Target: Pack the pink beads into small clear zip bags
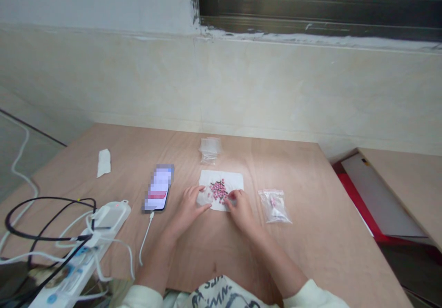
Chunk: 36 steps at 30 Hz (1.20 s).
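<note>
On tissue (232,179) w/ pink beads (218,190), L hand (188,210), R hand (241,212) half-curled, grip unclear.

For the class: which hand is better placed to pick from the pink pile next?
Likely the right hand: its fingertips are at the edge of the pink pile on the white sheet, while the left hand lies slightly further back.

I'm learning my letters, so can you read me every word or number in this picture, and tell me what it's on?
Dark letters on the white printed top: cut off and too blurred to read.
Phone screen: blurred out, nothing readable.
Blue marks on the white power strip: too small to read.
</note>
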Tool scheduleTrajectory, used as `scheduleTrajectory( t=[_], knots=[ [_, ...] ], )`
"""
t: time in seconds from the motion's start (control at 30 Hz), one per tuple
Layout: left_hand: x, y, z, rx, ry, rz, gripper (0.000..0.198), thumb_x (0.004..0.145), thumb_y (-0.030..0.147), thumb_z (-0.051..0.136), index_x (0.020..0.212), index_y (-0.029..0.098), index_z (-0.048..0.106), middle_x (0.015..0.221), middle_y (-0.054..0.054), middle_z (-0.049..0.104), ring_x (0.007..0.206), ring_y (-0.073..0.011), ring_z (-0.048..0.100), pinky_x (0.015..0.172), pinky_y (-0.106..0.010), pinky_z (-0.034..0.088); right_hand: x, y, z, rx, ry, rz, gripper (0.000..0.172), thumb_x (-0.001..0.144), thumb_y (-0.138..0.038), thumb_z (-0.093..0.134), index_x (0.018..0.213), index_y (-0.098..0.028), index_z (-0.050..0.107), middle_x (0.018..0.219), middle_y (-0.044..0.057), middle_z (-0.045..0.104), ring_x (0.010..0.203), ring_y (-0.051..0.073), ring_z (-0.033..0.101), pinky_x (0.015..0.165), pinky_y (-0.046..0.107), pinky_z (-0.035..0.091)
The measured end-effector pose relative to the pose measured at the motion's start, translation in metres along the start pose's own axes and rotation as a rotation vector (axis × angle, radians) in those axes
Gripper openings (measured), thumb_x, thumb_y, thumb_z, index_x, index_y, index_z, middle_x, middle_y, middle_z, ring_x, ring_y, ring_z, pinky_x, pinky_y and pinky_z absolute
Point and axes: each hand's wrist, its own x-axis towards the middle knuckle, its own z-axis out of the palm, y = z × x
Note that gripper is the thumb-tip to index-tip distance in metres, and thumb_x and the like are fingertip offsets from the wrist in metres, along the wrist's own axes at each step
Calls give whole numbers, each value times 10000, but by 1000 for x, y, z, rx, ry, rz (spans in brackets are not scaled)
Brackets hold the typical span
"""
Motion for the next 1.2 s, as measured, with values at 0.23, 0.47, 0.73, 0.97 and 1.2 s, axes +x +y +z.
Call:
scheduleTrajectory(
  t=[0.23,0.47,0.73,0.97,1.2],
  knots=[
    [-9,-3,-4,-57,-60,38,432,654,280,606,1054,215,457,1073,-48,512,1057,-208,417,916,-355,320,-6,-3,7,-34,-38,-45,49,697,-164,511,686,-169,559,720,68,562,723,195,495,657,309,388],
    [-10,-6,-4,-99,-63,40,439,663,284,598,1073,233,451,1097,-40,497,1082,-203,407,932,-350,305,-7,3,1,1,-100,-78,104,710,-149,492,747,-171,587,760,64,568,763,188,500,701,316,393],
    [-7,-7,-3,-117,-61,47,431,659,287,599,1061,222,457,1092,-43,500,1068,-199,415,920,-340,316,-5,0,-6,41,-75,-71,89,711,-146,484,728,-161,570,753,56,564,731,168,502,672,286,400],
    [4,0,10,-108,-59,40,438,630,271,622,1037,211,474,1046,-51,525,1019,-209,447,887,-356,337,1,-37,-2,206,-48,-167,107,740,-235,492,756,-194,590,722,36,570,646,143,497,581,257,400],
    [5,1,3,-92,-51,25,445,609,257,632,1025,204,484,1030,-47,534,1005,-218,449,869,-351,350,-8,-19,1,105,-4,-93,85,726,-178,477,771,-177,549,772,60,548,757,184,499,676,305,402]
  ],
)
